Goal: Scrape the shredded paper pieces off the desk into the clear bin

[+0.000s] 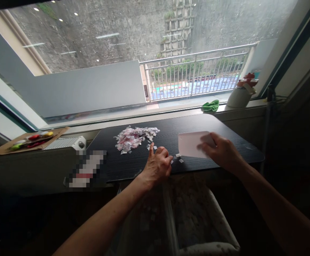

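Note:
My left hand (159, 165) is low over the front part of a black table (197, 124), its fingers curled and pressed together with one finger sticking up. Small paper scraps (181, 161) lie just right of its fingertips; what the fingers hold, if anything, is hidden. Behind and left of that hand sits a heap of white and pinkish paper scraps (131, 138). My right hand (223, 151) grips a flat white plastic scraper (191, 144) by its right end, tilted up over the tabletop. The right fingers are slightly blurred.
Below the table's front edge stands an open bin (216, 206) with a pale rim. A white heater (67, 143) and a cardboard piece (24, 142) are at the left. On the window sill are a green cloth (210, 105) and a white container (237, 97).

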Demonstrator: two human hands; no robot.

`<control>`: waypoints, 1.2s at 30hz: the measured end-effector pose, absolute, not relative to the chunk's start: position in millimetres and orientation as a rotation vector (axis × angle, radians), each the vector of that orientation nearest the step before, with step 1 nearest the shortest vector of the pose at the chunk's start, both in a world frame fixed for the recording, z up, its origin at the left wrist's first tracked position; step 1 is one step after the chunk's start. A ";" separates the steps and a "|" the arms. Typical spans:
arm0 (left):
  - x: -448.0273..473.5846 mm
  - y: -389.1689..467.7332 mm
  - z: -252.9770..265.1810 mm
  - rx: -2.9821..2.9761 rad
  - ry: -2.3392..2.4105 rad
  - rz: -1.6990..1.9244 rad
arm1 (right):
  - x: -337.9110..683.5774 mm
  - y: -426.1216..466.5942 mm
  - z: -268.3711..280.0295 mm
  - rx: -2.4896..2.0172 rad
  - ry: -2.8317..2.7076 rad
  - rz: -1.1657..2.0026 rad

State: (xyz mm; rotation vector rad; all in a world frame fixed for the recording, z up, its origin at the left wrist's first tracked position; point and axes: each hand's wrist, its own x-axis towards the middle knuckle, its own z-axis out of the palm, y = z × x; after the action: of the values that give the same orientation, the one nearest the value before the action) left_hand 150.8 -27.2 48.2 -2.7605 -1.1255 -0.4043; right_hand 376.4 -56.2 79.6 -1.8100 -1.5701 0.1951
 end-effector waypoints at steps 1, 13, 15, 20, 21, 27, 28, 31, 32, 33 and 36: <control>153.5 -26.3 48.3 -2.762 -1.116 -0.393 | 378.0 -56.1 79.4 -1.809 -1.571 0.202; 113.4 -22.8 49.6 -2.760 -1.347 -0.374 | 383.5 -68.1 82.3 -1.769 -1.548 0.341; 98.7 -24.0 48.0 -2.761 -1.399 -0.453 | 375.4 -64.6 79.1 -1.673 -1.530 0.440; 74.8 -23.3 39.1 -2.637 -1.498 -0.703 | 344.9 -40.9 64.7 -1.493 -1.505 0.577; 71.6 -22.5 36.7 -2.620 -1.499 -0.733 | 340.3 -36.6 61.2 -1.488 -1.494 0.598; 56.6 -13.9 23.8 -2.520 -1.626 -0.858 | 336.5 -32.4 48.4 -1.434 -1.467 0.963; 55.3 -12.6 22.2 -2.496 -1.664 -0.879 | 338.3 -33.8 48.2 -1.427 -1.465 0.984; 54.2 -11.1 18.4 -2.439 -1.708 -0.935 | 342.5 -36.8 48.4 -1.460 -1.443 0.917; 54.5 -11.3 17.5 -2.428 -1.696 -0.949 | 342.8 -37.4 47.9 -1.470 -1.436 0.897; 55.0 -11.7 16.7 -2.421 -1.678 -0.957 | 342.4 -37.9 47.0 -1.470 -1.438 0.901; 56.2 -13.2 15.7 -2.420 -1.641 -0.965 | 338.4 -38.3 42.3 -1.424 -1.449 1.005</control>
State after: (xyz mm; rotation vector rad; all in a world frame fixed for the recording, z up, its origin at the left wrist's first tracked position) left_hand 56.2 -13.2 15.7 -2.4200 -1.6412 -0.9649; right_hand 338.4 -38.3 42.3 -1.4235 -1.4494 1.0047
